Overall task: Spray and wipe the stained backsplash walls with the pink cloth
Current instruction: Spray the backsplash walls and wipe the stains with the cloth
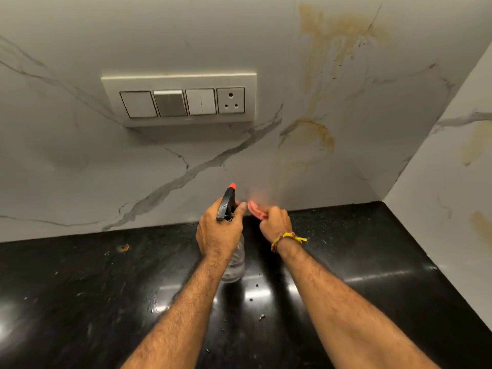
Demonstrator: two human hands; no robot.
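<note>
Across the whole upper view runs the marble-veined back wall [186,161], smeared with brownish-yellow stains [316,131] right of centre, some running in streaks from near the top edge down to a ringed patch; it meets a side wall [452,182] at the right corner, and that wall carries paler stains of the same colour; below both lies a glossy black speckled countertop [80,288], dotted with small crumbs and bearing a small orange mark near the back wall at the left; set into the back wall is a white switch plate [181,98] with three rocker switches and one three-pin socket; over the counter, the left hand [218,230] is wrapped round the neck of a clear spray bottle [234,265], whose black head and orange nozzle point up toward the wall; just beside it, the right hand [275,222] clenches the bunched pink cloth [256,209], close to the base of the back wall; a yellow thread bracelet [288,238] circles the right wrist.
</note>
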